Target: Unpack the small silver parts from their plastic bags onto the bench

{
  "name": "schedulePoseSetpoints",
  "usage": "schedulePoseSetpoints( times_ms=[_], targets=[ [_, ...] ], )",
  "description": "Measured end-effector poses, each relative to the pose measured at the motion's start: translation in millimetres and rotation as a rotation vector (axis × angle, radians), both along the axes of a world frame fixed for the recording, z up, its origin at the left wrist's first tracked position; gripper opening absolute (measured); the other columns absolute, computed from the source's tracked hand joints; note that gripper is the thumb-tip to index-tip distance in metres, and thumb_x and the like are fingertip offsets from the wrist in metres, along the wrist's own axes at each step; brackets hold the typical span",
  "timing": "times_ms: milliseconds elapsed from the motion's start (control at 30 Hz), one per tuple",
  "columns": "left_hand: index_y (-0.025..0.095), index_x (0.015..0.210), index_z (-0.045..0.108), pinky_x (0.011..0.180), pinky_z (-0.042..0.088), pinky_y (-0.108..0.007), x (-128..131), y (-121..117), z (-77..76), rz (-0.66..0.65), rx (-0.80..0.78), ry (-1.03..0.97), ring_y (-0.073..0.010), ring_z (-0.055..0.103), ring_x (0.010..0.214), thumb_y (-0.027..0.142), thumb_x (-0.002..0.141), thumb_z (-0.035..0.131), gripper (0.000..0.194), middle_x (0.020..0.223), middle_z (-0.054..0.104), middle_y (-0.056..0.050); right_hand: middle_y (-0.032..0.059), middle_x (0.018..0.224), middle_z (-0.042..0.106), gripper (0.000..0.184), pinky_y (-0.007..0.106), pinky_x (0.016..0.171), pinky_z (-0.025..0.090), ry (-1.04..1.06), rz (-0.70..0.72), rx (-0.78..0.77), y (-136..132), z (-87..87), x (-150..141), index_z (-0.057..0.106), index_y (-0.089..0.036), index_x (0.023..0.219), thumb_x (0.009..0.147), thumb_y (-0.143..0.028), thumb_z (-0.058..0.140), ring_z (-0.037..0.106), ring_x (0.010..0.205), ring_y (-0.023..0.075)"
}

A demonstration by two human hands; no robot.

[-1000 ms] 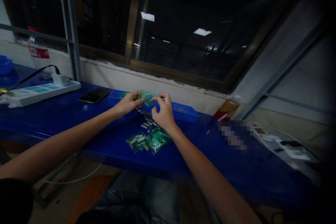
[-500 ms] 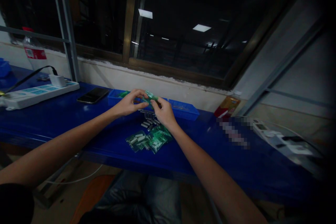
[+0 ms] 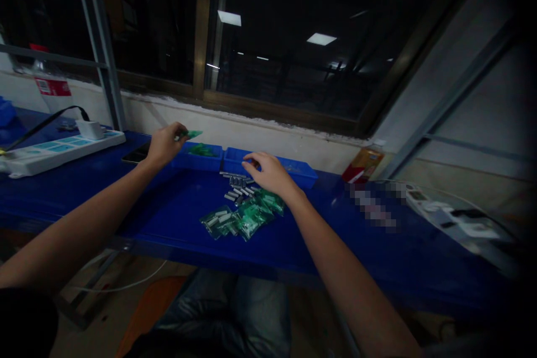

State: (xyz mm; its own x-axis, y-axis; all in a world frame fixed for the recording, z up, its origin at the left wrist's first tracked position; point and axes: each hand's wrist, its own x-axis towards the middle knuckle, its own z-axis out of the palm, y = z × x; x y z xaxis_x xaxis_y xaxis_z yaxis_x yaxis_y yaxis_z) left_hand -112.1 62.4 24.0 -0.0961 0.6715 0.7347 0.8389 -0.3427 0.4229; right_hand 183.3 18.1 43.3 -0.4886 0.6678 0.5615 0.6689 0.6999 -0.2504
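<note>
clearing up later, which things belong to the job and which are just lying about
Likely job: green packet in the left hand; pile of green packets; loose silvery cylinders; two nearest blue trays.

Likely lying about: phone; power strip; red-capped bottle.

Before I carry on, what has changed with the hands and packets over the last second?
The left hand has moved left, carrying a green packet toward the blue bin with green plastic inside. The right hand has let go of that packet and hangs with fingers loosely curled, roughly where it was. The loose metal pieces and filled green bags on the table look unmoved.
</note>
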Motion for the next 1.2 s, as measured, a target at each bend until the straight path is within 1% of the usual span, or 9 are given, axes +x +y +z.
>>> schedulePoseSetpoints(
  times_ms=[200, 300, 367, 500, 633, 733, 833, 1000, 1200],
  targets=[
    [0.020, 0.084, 0.066, 0.072, 0.042, -0.033, 0.7, 10.7, -10.1, -0.037, -0.257, 0.209, -0.0236, 0.061, 0.077, 0.042, 0.078, 0.050, 0.028, 0.076, 0.067, -0.009, 0.0045, 0.074, 0.064, 0.030, 0.029, 0.058, 0.040, -0.183, -0.071, -0.296, 3.9, 6.4, 22.9, 0.063, -0.020, 0.101, 0.079, -0.036, 0.052, 0.056, 0.063, 0.0152],
    [0.020, 0.085, 0.068, 0.076, 0.042, -0.037, 3.5, 6.7, -9.5, 0.009, -0.328, 0.239, -0.0277, 0.060, 0.082, 0.051, 0.080, 0.042, 0.041, 0.076, 0.066, -0.011, 0.0056, 0.076, 0.066, 0.024, 0.029, 0.057, 0.040, -0.251, -0.149, -0.374, 8.1, 3.6, 31.9, 0.067, -0.021, 0.092, 0.075, -0.032, 0.055, 0.056, 0.063, 0.0160],
    [0.020, 0.092, 0.067, 0.079, 0.041, -0.043, 8.5, 1.0, -9.2, 0.066, -0.350, 0.253, -0.0316, 0.057, 0.091, 0.057, 0.080, 0.038, 0.049, 0.085, 0.065, -0.013, 0.0057, 0.073, 0.066, 0.018, 0.028, 0.055, 0.039, -0.292, -0.189, -0.388, 10.9, 0.8, 36.3, 0.069, -0.022, 0.083, 0.070, -0.028, 0.058, 0.056, 0.059, 0.0154],
    [0.017, 0.110, 0.060, 0.087, 0.036, -0.050, 30.9, -16.0, -6.3, 0.089, -0.221, 0.274, -0.0344, 0.044, 0.110, 0.055, 0.082, 0.035, 0.052, 0.110, 0.056, -0.015, 0.0037, 0.070, 0.065, 0.020, 0.027, 0.052, 0.038, -0.335, -0.209, -0.448, 12.0, -1.8, 41.0, 0.069, -0.023, 0.081, 0.061, -0.023, 0.063, 0.053, 0.055, 0.0141],
    [0.014, 0.111, 0.056, 0.093, 0.033, -0.043, 62.0, -34.3, 1.6, -0.066, -0.043, 0.237, -0.0277, 0.043, 0.108, 0.046, 0.085, 0.038, 0.045, 0.108, 0.055, -0.013, 0.0008, 0.067, 0.063, 0.035, 0.027, 0.052, 0.037, -0.372, -0.234, -0.548, 9.3, -1.9, 38.7, 0.067, -0.024, 0.091, 0.057, -0.016, 0.062, 0.052, 0.054, 0.0141],
    [0.014, 0.104, 0.059, 0.093, 0.034, -0.038, 80.3, -43.5, 3.2, -0.279, 0.023, 0.272, -0.0224, 0.047, 0.102, 0.039, 0.087, 0.039, 0.036, 0.101, 0.057, -0.010, 0.0024, 0.070, 0.063, 0.036, 0.026, 0.053, 0.037, -0.380, -0.246, -0.517, 8.8, -1.0, 34.5, 0.068, -0.021, 0.091, 0.058, -0.010, 0.058, 0.051, 0.057, 0.0143],
    [0.015, 0.098, 0.060, 0.092, 0.035, -0.036, 89.6, -46.4, -1.4, -0.402, 0.017, 0.340, -0.0208, 0.049, 0.099, 0.036, 0.086, 0.043, 0.030, 0.099, 0.058, -0.008, 0.0044, 0.073, 0.064, 0.035, 0.026, 0.056, 0.038, -0.321, -0.201, -0.467, 8.6, 3.0, 31.5, 0.068, -0.017, 0.093, 0.063, -0.008, 0.052, 0.052, 0.059, 0.0141],
    [0.014, 0.093, 0.060, 0.090, 0.036, -0.036, 90.7, -44.5, -6.7, -0.471, -0.035, 0.404, -0.0198, 0.051, 0.096, 0.033, 0.087, 0.043, 0.026, 0.095, 0.061, -0.007, 0.0037, 0.070, 0.062, 0.027, 0.025, 0.059, 0.040, -0.108, -0.082, -0.412, 7.4, 10.2, 29.2, 0.067, -0.015, 0.087, 0.070, -0.011, 0.047, 0.052, 0.061, 0.0123],
    [0.013, 0.094, 0.060, 0.083, 0.039, -0.034, 92.2, -49.8, -1.8, -0.498, -0.075, 0.404, -0.0194, 0.053, 0.090, 0.031, 0.087, 0.042, 0.026, 0.092, 0.063, -0.007, 0.0039, 0.076, 0.063, 0.016, 0.026, 0.065, 0.042, 0.273, 0.007, -0.235, 10.4, 5.6, 20.0, 0.065, -0.014, 0.080, 0.072, -0.015, 0.051, 0.054, 0.068, 0.0122]
  ],
)
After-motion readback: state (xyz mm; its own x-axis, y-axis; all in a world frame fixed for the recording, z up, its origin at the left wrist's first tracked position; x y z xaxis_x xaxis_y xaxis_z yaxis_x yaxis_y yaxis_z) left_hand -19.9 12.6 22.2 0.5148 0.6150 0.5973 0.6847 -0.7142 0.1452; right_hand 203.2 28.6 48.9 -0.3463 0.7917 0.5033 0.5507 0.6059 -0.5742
